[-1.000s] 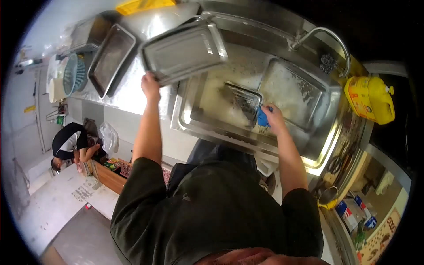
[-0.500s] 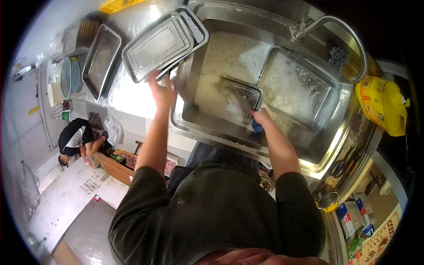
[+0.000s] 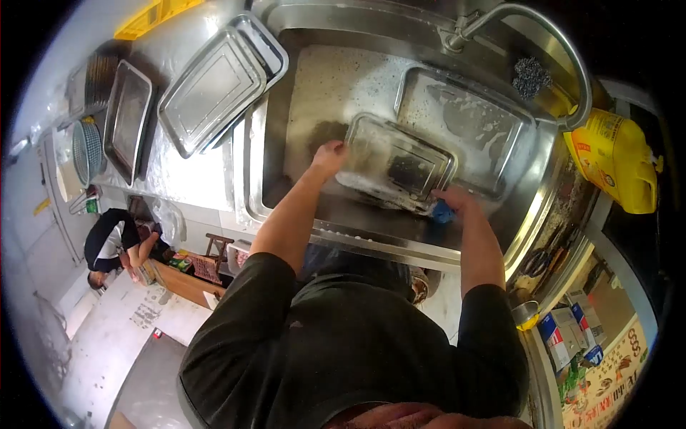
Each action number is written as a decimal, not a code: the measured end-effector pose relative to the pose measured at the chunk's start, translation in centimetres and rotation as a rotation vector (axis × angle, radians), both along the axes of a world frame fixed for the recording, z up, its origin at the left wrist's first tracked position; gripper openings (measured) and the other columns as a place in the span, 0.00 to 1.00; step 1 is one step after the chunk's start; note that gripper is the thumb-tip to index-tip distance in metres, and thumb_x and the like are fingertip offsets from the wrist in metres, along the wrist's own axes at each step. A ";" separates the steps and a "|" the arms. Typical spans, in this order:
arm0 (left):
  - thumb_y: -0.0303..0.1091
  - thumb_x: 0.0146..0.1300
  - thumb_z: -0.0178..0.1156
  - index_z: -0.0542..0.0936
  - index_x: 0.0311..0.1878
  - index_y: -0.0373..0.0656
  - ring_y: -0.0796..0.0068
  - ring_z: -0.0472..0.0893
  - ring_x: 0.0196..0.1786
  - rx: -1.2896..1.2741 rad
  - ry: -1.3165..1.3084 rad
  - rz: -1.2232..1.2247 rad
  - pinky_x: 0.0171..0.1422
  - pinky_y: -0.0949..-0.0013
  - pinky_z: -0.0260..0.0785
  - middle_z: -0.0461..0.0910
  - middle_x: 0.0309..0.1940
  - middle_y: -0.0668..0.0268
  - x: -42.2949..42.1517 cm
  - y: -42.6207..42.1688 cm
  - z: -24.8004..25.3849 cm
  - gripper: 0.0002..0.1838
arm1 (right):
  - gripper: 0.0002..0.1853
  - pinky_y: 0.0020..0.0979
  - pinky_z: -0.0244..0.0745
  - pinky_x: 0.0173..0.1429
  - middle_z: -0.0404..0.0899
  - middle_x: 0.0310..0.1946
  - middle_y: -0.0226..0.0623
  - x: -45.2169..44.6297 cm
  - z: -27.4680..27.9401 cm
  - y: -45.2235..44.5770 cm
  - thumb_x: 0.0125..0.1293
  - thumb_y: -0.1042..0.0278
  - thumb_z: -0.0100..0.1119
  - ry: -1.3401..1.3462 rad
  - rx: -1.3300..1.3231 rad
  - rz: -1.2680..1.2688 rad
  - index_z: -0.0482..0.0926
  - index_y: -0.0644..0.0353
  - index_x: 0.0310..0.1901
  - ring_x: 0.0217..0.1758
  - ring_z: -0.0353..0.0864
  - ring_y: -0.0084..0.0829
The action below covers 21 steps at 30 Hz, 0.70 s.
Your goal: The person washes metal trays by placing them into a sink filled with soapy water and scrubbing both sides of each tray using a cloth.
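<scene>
In the metal sink [image 3: 246,171], filled with cloudy water, a rectangular metal tray [image 3: 421,154] lies tilted. My left hand [image 3: 330,159] is closed on this tray's left edge. At its lower right corner my right hand [image 3: 457,200] grips the tray together with a blue cloth [image 3: 443,212]. A larger tray [image 3: 468,121] sits in the water behind and to the right. On the counter left of the sink, one tray [image 3: 212,93] rests on top of another tray [image 3: 266,46].
A deep pan [image 3: 128,121] and a blue-green basket [image 3: 87,151] stand farther left. Around the sink's right side are a curved faucet [image 3: 550,28], steel wool [image 3: 531,77] and a yellow jug [image 3: 613,161]. Another person [image 3: 114,239] bends over at the far left.
My left hand set a tray on the counter stack, let go and moved right into the sink, where it took hold of the smaller tray. That tray has been lifted higher in the water.
</scene>
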<state>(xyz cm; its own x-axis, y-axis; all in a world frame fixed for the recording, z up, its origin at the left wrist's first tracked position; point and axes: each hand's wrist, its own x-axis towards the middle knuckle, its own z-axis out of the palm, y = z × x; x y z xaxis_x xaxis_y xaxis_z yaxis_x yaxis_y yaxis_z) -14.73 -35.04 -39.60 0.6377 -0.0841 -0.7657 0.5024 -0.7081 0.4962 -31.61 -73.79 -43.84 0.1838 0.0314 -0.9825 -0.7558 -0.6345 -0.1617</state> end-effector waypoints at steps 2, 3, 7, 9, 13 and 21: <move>0.50 0.63 0.56 0.79 0.49 0.38 0.48 0.80 0.50 0.046 -0.081 -0.086 0.55 0.58 0.72 0.81 0.45 0.48 0.2 -0.3 0.5 0.24 | 0.29 0.40 0.72 0.42 0.83 0.37 0.44 0.8 -0.8 1.2 0.59 0.42 0.63 -0.089 -0.052 -0.163 0.82 0.66 0.42 0.35 0.79 0.35; 0.49 0.63 0.57 0.80 0.47 0.38 0.48 0.80 0.48 0.077 -0.132 -0.123 0.53 0.57 0.72 0.82 0.42 0.49 0.8 -0.3 1.6 0.22 | 0.24 0.37 0.72 0.40 0.84 0.35 0.40 0.9 -0.8 1.5 0.59 0.45 0.65 -0.134 -0.085 -0.242 0.84 0.63 0.40 0.32 0.79 0.31; 0.48 0.61 0.59 0.81 0.42 0.39 0.47 0.81 0.43 0.155 -0.396 -0.173 0.47 0.54 0.73 0.83 0.37 0.51 2.1 0.3 6.2 0.19 | 0.26 0.42 0.73 0.47 0.82 0.38 0.54 3.0 5.1 3.3 0.56 0.46 0.66 -0.467 -0.039 -0.084 0.83 0.66 0.39 0.40 0.82 0.47; 0.43 0.60 0.62 0.79 0.36 0.37 0.44 0.80 0.41 0.165 -0.542 -0.098 0.44 0.51 0.71 0.81 0.34 0.47 1.3 0.7 6.8 0.16 | 0.25 0.44 0.74 0.51 0.81 0.40 0.56 0.5 3.5 2.3 0.54 0.47 0.67 -0.484 -0.108 0.070 0.83 0.66 0.40 0.45 0.81 0.49; 0.43 0.59 0.60 0.78 0.40 0.41 0.44 0.81 0.43 0.394 -0.467 -0.105 0.48 0.49 0.73 0.82 0.39 0.49 1.3 0.9 5.8 0.15 | 0.27 0.45 0.74 0.56 0.80 0.43 0.58 -2.5 -2.6 -0.7 0.53 0.49 0.68 -0.293 -0.403 0.315 0.81 0.65 0.44 0.51 0.79 0.52; 0.43 0.57 0.60 0.78 0.45 0.34 0.40 0.80 0.47 0.436 -0.216 -0.160 0.52 0.50 0.73 0.81 0.40 0.43 1.9 2.8 1.9 0.21 | 0.28 0.47 0.74 0.55 0.81 0.44 0.57 -3.1 0.0 -1.0 0.56 0.50 0.66 -0.330 -0.269 0.359 0.78 0.66 0.49 0.49 0.80 0.54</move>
